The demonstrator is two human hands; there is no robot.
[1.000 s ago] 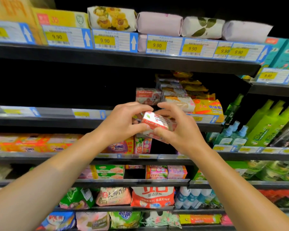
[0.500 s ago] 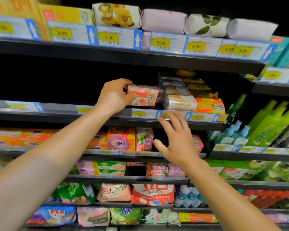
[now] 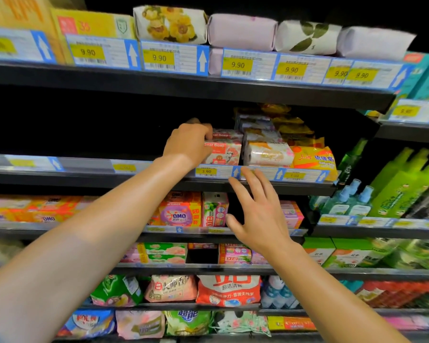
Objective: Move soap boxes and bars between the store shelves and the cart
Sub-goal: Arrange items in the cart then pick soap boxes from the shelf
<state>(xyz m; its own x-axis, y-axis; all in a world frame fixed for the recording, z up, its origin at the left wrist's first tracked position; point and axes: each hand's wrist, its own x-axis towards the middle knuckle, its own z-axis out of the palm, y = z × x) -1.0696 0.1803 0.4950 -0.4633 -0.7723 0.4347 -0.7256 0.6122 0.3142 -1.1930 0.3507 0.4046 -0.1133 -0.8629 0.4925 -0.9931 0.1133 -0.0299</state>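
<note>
Pink-and-white Goat Soap box point(image 3: 222, 152) now sits stacked at 12 o'clock, left hand point(image 3: 187, 144) gripping it; right hand point(image 3: 258, 214) stays spread, empty.

hands point(image 3: 260, 214): bare, no rings | forearms: bare | wrists: no watch or bands

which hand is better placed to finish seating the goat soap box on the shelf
Left. The left hand is already on the goat soap box, fingers curled over its left end on the shelf. The right hand hangs open and lower, in front of the price strip, touching no box.
</note>
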